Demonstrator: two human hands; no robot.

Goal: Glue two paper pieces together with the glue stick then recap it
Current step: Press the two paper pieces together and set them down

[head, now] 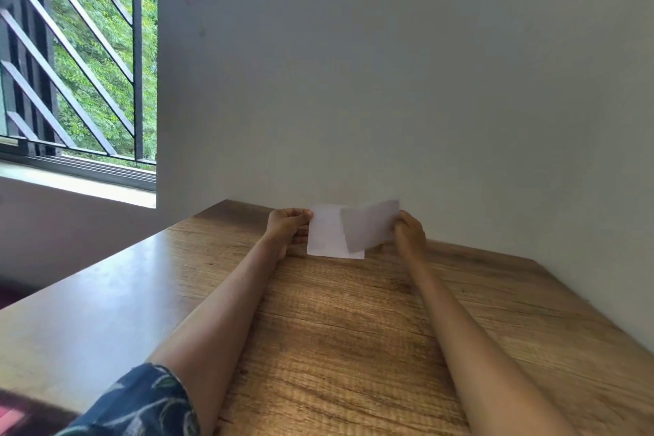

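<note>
Two white paper pieces are held up above the far end of the wooden table (354, 322). My left hand (288, 225) pinches the left edge of the brighter piece (325, 234). At the right, my right hand (410, 234) pinches the edge of the greyer, shaded piece (369, 223), which overlaps the front of the first one and tilts up to the right. Both arms are stretched forward over the table. No glue stick or cap shows in this view.
A grey wall (389, 81) stands right behind the papers at the table's far edge. A window with a dark metal grille (78, 57) is at the left. My patterned blue sleeve (141, 403) shows at the bottom left.
</note>
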